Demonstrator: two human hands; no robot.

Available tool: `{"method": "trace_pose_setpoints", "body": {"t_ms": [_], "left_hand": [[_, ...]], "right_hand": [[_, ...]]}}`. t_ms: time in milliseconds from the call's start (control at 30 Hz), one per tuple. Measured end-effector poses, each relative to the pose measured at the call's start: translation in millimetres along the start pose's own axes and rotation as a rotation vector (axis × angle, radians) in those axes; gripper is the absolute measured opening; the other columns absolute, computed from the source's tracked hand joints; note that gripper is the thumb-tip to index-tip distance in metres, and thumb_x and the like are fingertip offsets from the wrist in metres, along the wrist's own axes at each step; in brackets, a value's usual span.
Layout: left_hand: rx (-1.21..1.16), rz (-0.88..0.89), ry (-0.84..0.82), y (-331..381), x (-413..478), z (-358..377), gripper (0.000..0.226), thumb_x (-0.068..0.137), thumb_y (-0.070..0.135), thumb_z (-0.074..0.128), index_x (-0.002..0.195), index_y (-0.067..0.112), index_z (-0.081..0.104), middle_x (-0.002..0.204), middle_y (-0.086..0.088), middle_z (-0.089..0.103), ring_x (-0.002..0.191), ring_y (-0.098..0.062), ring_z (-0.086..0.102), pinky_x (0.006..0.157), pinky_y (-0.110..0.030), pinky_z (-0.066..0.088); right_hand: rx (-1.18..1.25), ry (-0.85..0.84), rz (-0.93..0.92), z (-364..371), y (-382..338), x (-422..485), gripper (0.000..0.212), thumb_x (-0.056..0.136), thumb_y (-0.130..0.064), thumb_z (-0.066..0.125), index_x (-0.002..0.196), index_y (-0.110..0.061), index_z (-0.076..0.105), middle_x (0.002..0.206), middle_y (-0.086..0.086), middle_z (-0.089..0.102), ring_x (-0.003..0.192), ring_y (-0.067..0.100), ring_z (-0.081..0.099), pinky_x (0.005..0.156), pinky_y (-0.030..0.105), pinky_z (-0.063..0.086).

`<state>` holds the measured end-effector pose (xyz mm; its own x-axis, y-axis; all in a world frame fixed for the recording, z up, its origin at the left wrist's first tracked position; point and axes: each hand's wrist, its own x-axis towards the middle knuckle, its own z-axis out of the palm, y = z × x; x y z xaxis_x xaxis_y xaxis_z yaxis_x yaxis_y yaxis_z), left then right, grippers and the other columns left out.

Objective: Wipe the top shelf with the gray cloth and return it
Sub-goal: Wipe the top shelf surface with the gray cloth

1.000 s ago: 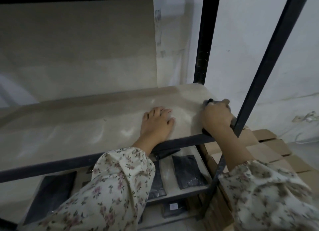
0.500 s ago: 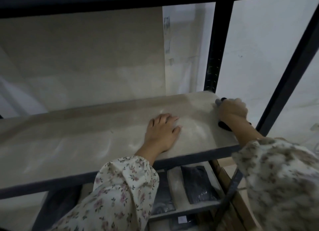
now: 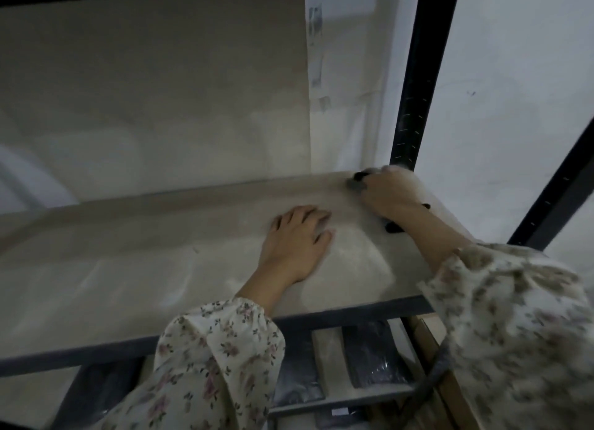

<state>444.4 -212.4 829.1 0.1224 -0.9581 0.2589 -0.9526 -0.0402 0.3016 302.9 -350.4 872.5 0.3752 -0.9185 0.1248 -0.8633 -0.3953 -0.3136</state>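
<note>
A dim room: a pale wall (image 3: pixel 514 75) fills the scene from 12 to 3 o'clock, with a beige panel (image 3: pixel 154 101) at 10 o'clock. A black slotted upright (image 3: pixel 414 85) of the rack stands at 1 o'clock; dark packets (image 3: pixel 373 359) lie on a lower shelf at 5 o'clock

On the top shelf (image 3: pixel 128 268), the left hand (image 3: pixel 294 243) lies left of the right hand (image 3: pixel 390 193).
</note>
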Motion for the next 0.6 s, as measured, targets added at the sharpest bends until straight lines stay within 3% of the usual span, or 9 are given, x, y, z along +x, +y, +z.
{"method": "trace_pose_setpoints", "body": {"t_ms": [67,133,200,267,367,433,500,600], "left_hand": [[0.006,0.008,0.008,0.2,0.0,0.5,0.045,0.094,0.047,0.031,0.137,0.036,0.036,0.146,0.006,0.034,0.132,-0.016,0.030,0.110,-0.033,0.016],[0.009,0.006,0.007,-0.1,0.3,-0.1,0.045,0.094,0.048,0.030,0.138,0.036,0.035,0.146,0.007,0.033,0.133,-0.015,0.028,0.111,-0.034,0.016],[0.007,-0.004,-0.002,-0.7,0.2,-0.4,0.046,0.094,0.048,0.030,0.138,0.036,0.034,0.147,0.007,0.032,0.134,-0.015,0.027,0.112,-0.034,0.015],[0.001,-0.010,-0.004,0.2,-0.2,0.7,0.046,0.094,0.048,0.030,0.138,0.037,0.034,0.147,0.008,0.032,0.134,-0.014,0.027,0.113,-0.034,0.014],[-0.014,-0.014,0.015,1.5,0.0,0.8,0.045,0.094,0.047,0.032,0.137,0.036,0.036,0.145,0.008,0.034,0.132,-0.014,0.029,0.111,-0.032,0.016],[-0.016,-0.006,0.022,2.1,0.1,-0.4,0.044,0.094,0.047,0.032,0.137,0.036,0.037,0.144,0.007,0.035,0.131,-0.015,0.030,0.111,-0.033,0.017],[-0.011,-0.003,0.020,2.0,-0.4,-1.7,0.045,0.094,0.047,0.032,0.137,0.035,0.037,0.144,0.007,0.035,0.132,-0.015,0.030,0.112,-0.035,0.018],[-0.007,-0.005,0.022,1.8,-0.7,-2.7,0.045,0.093,0.049,0.032,0.136,0.035,0.037,0.144,0.008,0.036,0.132,-0.015,0.029,0.112,-0.034,0.018]], "right_hand": [[0.069,-0.184,-0.124,-8.5,-9.2,3.7,0.053,0.072,-0.057,0.036,0.095,-0.018,0.062,0.101,0.010,0.058,0.090,0.029,0.054,0.066,0.030,0.039],[0.156,-0.103,-0.022,-23.3,-2.8,20.9,0.059,0.069,-0.066,0.038,0.098,-0.021,0.062,0.097,0.008,0.059,0.085,0.027,0.054,0.067,0.030,0.041],[-0.033,0.024,0.163,-27.0,12.0,37.9,0.047,0.088,-0.046,0.042,0.117,-0.012,0.055,0.115,0.014,0.053,0.101,0.033,0.053,0.083,0.038,0.045],[-0.172,-0.009,0.175,-17.2,11.4,41.2,0.041,0.093,-0.026,0.037,0.130,-0.008,0.046,0.128,0.017,0.042,0.116,0.038,0.044,0.092,0.047,0.041],[-0.022,-0.191,-0.132,-7.8,-9.0,33.6,0.034,0.092,-0.020,0.045,0.125,-0.014,0.053,0.124,0.016,0.045,0.111,0.035,0.047,0.090,0.038,0.038],[0.262,-0.342,-0.221,-19.8,-13.0,37.2,0.022,0.090,-0.020,0.053,0.109,-0.016,0.063,0.110,0.012,0.055,0.097,0.027,0.051,0.079,0.028,0.037],[0.383,-0.234,-0.154,-30.6,-7.7,52.5,0.019,0.090,-0.024,0.054,0.105,-0.018,0.064,0.106,0.011,0.060,0.089,0.024,0.052,0.073,0.027,0.036],[0.092,-0.087,-0.014,-18.8,-4.4,66.8,0.035,0.089,-0.041,0.049,0.111,-0.015,0.060,0.113,0.010,0.057,0.091,0.029,0.054,0.073,0.030,0.041]]}}
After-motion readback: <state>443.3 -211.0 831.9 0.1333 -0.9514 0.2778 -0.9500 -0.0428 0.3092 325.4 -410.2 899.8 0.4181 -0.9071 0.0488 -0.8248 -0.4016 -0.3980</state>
